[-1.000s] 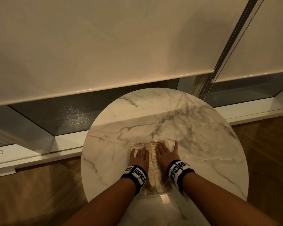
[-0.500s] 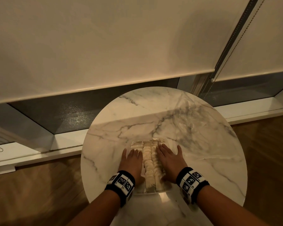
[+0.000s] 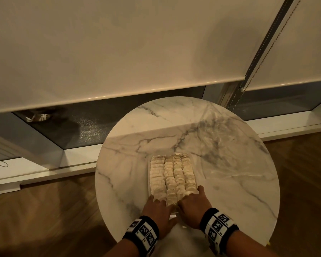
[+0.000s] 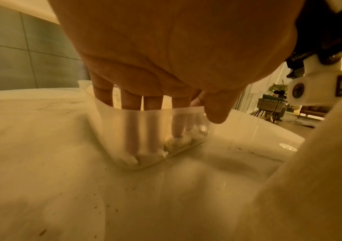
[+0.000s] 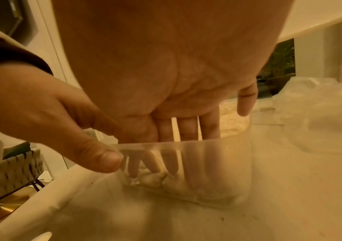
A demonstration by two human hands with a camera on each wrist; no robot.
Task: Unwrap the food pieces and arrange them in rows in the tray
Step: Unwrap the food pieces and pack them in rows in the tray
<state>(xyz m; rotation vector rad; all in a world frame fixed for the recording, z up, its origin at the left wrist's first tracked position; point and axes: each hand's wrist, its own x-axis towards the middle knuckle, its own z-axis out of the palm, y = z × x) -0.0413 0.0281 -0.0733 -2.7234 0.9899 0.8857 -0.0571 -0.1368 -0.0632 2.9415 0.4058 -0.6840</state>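
Both hands at tray (image 3: 149, 179) near end; L hand (image 3: 157, 210) & R hand (image 3: 192, 204) fingers straight inside, touching food pieces (image 3: 171, 175), gripping nothing; rows run lengthwise away.

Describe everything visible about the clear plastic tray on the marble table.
The clear rectangular plastic tray sits flat on the round white marble table, near its front edge. Its see-through walls have rounded corners. Pale food pieces fill it in four lengthwise rows. At its near end the left hand and right hand reach in, fingers straight down on the food; the left thumb stays outside the wall.
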